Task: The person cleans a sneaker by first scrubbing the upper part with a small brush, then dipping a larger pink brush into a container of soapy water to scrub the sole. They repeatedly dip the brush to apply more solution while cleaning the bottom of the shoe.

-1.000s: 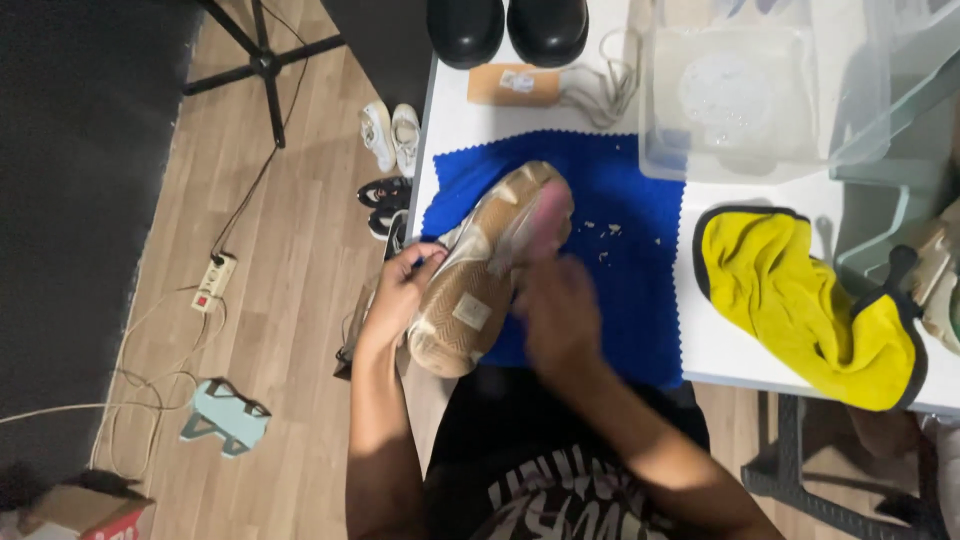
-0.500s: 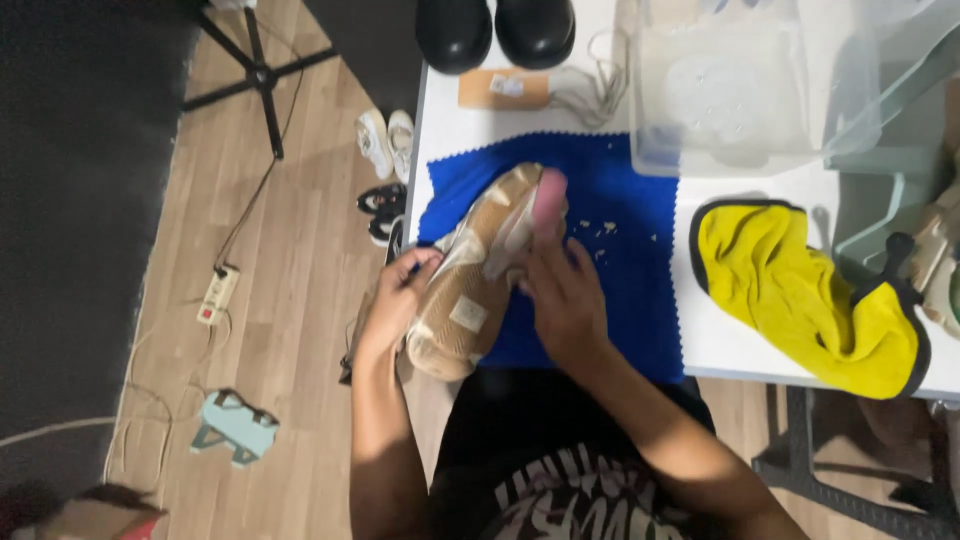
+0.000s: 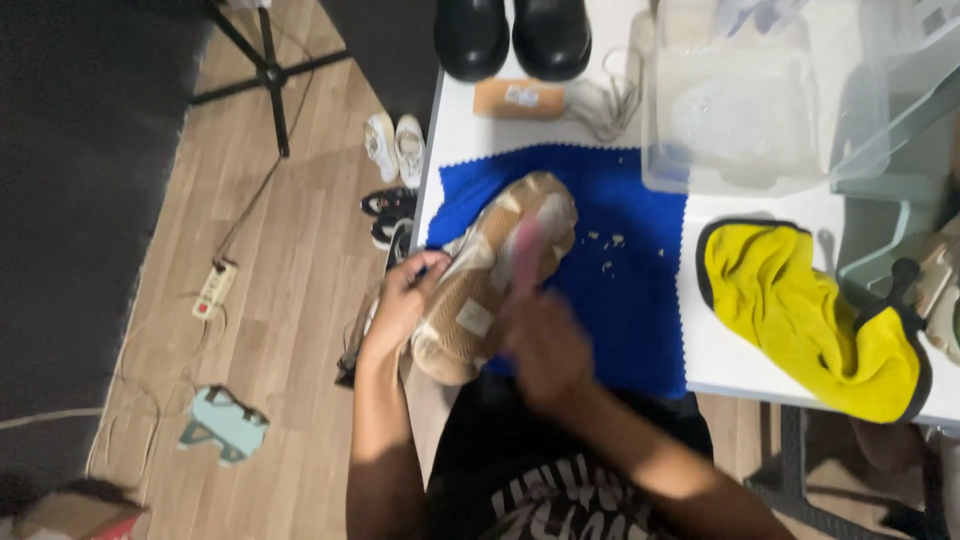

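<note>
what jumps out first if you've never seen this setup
A tan shoe, sole up, sits at the centre over a bright blue cloth on the white table; the left hand grips its side while the blurred right hand holds a pink tool against the sole. To the right lies a vivid yellow cloth, and black shoes stand at the far edge.

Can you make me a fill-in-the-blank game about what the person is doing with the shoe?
1. The left hand holds a tan shoe with its ____ turned up.
2. The shoe is over a ____ cloth.
3. The right hand holds a ____ tool against the shoe.
4. Right of that cloth lies a ____ cloth with a black edge.

Missing words: sole; blue; pink; yellow
</note>
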